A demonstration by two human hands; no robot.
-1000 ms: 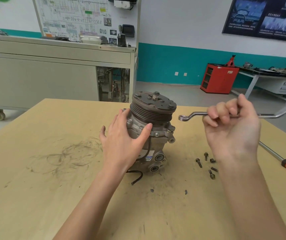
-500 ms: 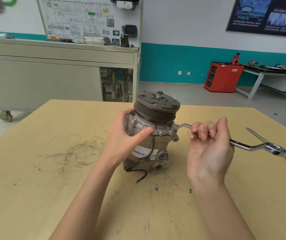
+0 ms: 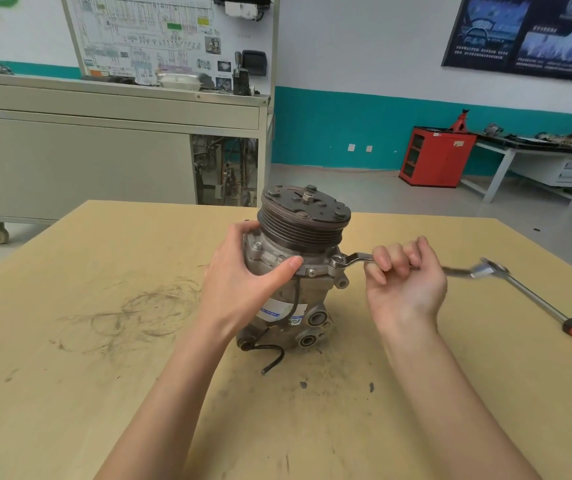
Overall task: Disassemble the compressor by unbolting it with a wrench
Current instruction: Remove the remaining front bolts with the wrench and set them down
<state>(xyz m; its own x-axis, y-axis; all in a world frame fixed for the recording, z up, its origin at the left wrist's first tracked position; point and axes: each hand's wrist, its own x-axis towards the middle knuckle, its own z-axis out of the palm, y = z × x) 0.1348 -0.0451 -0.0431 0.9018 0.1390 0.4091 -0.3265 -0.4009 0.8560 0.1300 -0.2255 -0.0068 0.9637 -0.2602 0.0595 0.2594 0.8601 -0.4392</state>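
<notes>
Compressor stands upright on the table, left hand grasping its body, right hand clenched round the wrench, whose ring end sits at the compressor's right side and whose shaft runs rightwards, away from it.

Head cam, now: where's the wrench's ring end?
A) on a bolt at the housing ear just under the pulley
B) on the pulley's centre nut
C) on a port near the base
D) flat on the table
A: the wrench has its ring end over a bolt on the ear of the compressor, just below the pulley. The right hand grips its shank and the left hand holds the body.
</notes>
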